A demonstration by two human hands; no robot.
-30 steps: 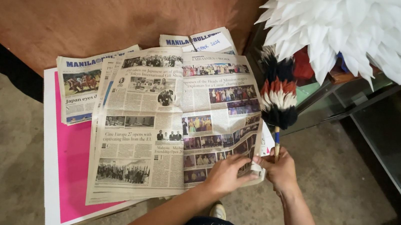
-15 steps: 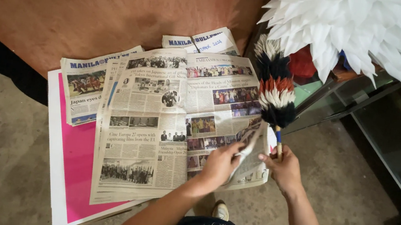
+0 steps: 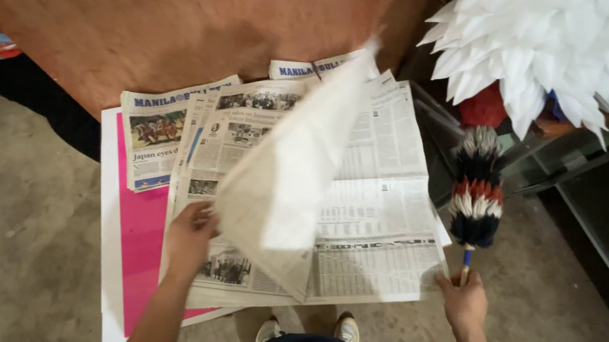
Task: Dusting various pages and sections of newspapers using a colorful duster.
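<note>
Here your left hand (image 3: 190,234) pinches a lifted newspaper page (image 3: 297,170), grip closed on its edge. Your right hand (image 3: 464,300), near right, clasps the feather duster (image 3: 476,191) by its handle.

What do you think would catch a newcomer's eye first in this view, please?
Probably the newspaper page caught mid-turn at the centre, lifted by the left hand over the spread newspapers. Next, the striped feather duster held by the right hand, beneath a mass of white feathers at upper right. A bright pink sheet lies underneath, on the left.
</note>
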